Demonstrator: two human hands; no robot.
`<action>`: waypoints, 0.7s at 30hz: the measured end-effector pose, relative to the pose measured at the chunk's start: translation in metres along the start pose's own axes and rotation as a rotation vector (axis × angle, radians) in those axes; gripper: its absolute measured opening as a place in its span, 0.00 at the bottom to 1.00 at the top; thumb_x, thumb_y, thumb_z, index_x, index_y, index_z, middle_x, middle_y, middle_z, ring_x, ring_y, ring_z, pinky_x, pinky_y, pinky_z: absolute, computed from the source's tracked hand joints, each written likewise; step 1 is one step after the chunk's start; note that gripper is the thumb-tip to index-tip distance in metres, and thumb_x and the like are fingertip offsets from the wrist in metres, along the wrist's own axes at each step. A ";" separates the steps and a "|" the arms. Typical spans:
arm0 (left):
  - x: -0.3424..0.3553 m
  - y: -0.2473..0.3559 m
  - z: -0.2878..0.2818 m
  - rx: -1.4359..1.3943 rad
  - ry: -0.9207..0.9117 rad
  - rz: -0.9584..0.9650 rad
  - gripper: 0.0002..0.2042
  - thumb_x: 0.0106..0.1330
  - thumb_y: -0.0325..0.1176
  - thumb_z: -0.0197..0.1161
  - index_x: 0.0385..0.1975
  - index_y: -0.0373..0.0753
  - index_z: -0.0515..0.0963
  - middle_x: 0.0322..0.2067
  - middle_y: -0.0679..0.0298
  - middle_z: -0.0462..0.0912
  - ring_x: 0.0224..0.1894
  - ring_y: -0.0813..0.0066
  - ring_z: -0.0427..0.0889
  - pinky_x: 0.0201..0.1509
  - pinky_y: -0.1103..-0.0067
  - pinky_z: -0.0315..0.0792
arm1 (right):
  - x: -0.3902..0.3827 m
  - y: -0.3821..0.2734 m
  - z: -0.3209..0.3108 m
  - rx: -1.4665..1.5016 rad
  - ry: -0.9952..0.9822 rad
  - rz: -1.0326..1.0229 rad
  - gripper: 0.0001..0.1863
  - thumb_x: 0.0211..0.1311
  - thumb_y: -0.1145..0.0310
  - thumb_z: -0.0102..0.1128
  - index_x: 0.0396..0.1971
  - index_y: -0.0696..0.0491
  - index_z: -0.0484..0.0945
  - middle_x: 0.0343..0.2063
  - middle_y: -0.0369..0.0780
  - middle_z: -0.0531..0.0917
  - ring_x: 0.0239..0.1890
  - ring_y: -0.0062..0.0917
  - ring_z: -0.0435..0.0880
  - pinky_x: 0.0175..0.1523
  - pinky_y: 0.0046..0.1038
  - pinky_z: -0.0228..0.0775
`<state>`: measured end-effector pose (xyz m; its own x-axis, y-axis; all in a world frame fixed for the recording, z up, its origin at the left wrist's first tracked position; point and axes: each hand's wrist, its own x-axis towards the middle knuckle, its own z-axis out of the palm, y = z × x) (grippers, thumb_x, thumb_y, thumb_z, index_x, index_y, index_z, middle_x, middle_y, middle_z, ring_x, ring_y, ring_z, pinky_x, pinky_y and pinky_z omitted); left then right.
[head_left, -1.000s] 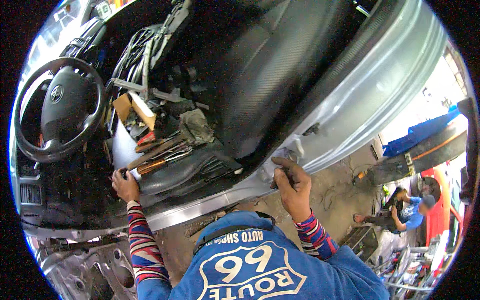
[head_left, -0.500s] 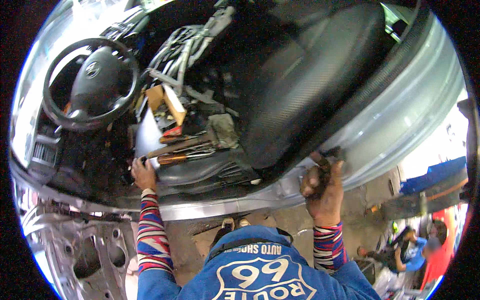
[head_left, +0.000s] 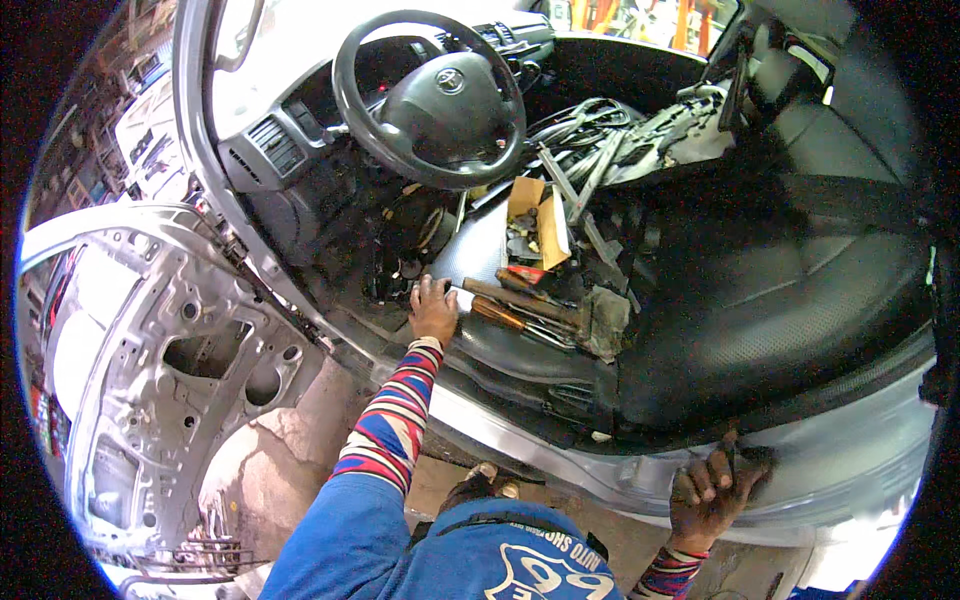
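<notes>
My left hand (head_left: 433,312) rests on the front edge of the black seat (head_left: 520,350), fingers apart. Just right of it lie a hammer (head_left: 515,298) with a wooden handle and a blocky grey head, and a screwdriver (head_left: 497,314) with an orange handle. Beyond these tools an open cardboard box (head_left: 549,238) holds small dark parts. My right hand (head_left: 703,500) is by the silver door pillar (head_left: 830,480), its fingers curled against something dark that I cannot make out.
The steering wheel (head_left: 350,105) stands beyond my left hand. Long trim strips and cables (head_left: 600,140) are piled on the far seat. At the left hangs a bare metal door (head_left: 165,400) without its inner panel. The silver sill (head_left: 490,430) runs in front of me.
My view has swung to the left, bringing the steering wheel and bare door further into sight. My left hand stays at the seat edge; my right hand stays near the pillar.
</notes>
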<state>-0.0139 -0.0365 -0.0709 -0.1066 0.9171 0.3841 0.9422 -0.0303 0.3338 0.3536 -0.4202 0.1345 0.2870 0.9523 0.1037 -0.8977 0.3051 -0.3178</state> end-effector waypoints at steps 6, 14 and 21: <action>-0.003 0.011 -0.005 -0.064 -0.047 -0.084 0.18 0.73 0.49 0.51 0.60 0.57 0.71 0.71 0.60 0.59 0.73 0.51 0.54 0.69 0.48 0.61 | -0.001 -0.015 -0.003 -0.079 0.066 -0.040 0.37 0.74 0.39 0.44 0.63 0.59 0.70 0.21 0.29 0.71 0.24 0.19 0.65 0.30 0.26 0.61; -0.006 0.023 -0.020 -0.081 -0.091 -0.157 0.19 0.73 0.48 0.51 0.61 0.53 0.70 0.71 0.61 0.58 0.74 0.52 0.53 0.68 0.45 0.61 | -0.004 -0.024 0.030 0.071 0.116 0.050 0.28 0.72 0.54 0.54 0.61 0.59 0.72 0.21 0.30 0.75 0.24 0.17 0.67 0.31 0.23 0.62; -0.005 0.023 -0.025 -0.099 -0.110 -0.167 0.20 0.72 0.48 0.52 0.61 0.54 0.71 0.72 0.61 0.57 0.74 0.52 0.53 0.68 0.45 0.60 | 0.000 -0.017 0.030 0.021 0.095 0.054 0.30 0.70 0.46 0.55 0.57 0.59 0.74 0.17 0.29 0.70 0.22 0.17 0.66 0.31 0.23 0.60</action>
<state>-0.0001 -0.0519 -0.0437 -0.2184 0.9504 0.2216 0.8777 0.0920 0.4704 0.3590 -0.4258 0.1679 0.2677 0.9635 -0.0026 -0.9193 0.2546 -0.3003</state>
